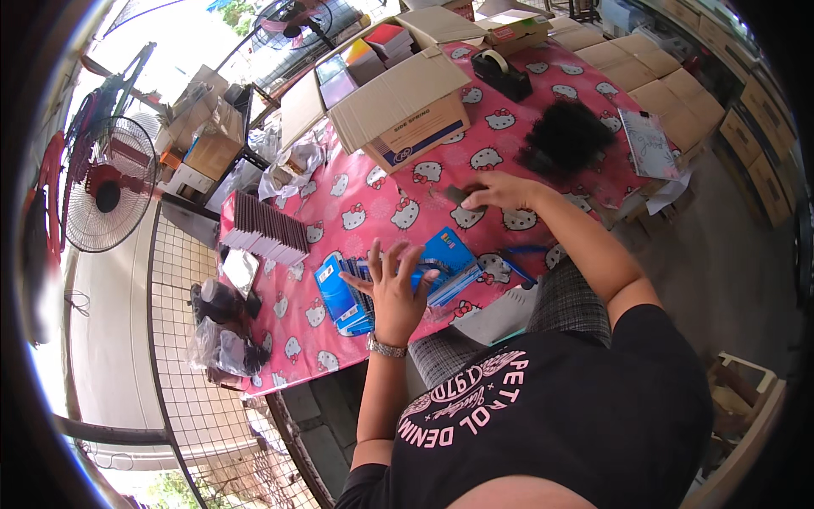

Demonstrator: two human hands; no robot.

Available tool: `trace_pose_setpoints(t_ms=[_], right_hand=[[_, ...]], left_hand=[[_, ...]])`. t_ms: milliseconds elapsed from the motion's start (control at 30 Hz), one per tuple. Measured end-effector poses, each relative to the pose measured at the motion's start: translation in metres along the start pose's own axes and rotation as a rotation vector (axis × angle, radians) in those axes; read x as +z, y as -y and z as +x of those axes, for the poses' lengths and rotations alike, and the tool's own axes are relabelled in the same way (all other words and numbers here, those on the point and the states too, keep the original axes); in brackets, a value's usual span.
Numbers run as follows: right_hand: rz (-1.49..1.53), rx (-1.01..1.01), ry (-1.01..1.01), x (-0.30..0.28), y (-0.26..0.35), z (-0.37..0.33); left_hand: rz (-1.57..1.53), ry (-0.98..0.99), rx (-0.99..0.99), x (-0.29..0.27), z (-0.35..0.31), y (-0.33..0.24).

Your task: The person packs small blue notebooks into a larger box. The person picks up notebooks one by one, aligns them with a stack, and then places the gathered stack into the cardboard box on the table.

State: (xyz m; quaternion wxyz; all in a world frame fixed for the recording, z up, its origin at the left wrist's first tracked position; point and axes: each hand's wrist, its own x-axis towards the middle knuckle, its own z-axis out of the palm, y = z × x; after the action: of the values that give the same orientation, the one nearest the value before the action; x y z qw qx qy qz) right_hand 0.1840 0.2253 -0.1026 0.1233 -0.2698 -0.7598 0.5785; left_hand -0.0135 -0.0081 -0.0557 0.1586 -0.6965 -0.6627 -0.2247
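My left hand, with a watch at its wrist, hovers over or rests on the blue booklets, its fingers spread; contact cannot be told. Some blue booklets lie to its left, and a stack of blue booklets sits to its right. Farther out over the pink tablecloth, the fingers of my right hand pinch a small dark greyish block, too blurred to name. Beyond that hand lies a fuzzy black heap.
An open cardboard box with colourful booklets stands at the far side. A row of dark-edged booklets is at left. A tape dispenser, a notebook and a blue pen lie rightward. A fan stands left.
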Motion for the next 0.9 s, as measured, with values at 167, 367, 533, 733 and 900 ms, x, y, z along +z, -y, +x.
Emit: trace_pose_setpoints(t_ms=[167,367,533,733,900], right_hand=[[0.080,-0.210,0.479,0.034,0.073,-0.002],[-0.062,-0.169,0.520,0.031,0.082,0.008],[0.534,-0.335,0.617,0.035,0.080,0.006],[0.202,-0.246,0.533,0.037,0.089,0.015],[0.185,-0.256,0.551,0.036,0.087,0.019]], left_hand=[[-0.140,-0.008,-0.091,0.006,-0.006,0.015],[-0.077,-0.052,-0.112,0.009,-0.004,0.007],[-0.132,-0.062,-0.148,0.009,-0.006,0.016],[-0.178,-0.060,-0.138,0.010,-0.005,0.019],[-0.224,-0.044,-0.134,0.010,-0.003,0.021]])
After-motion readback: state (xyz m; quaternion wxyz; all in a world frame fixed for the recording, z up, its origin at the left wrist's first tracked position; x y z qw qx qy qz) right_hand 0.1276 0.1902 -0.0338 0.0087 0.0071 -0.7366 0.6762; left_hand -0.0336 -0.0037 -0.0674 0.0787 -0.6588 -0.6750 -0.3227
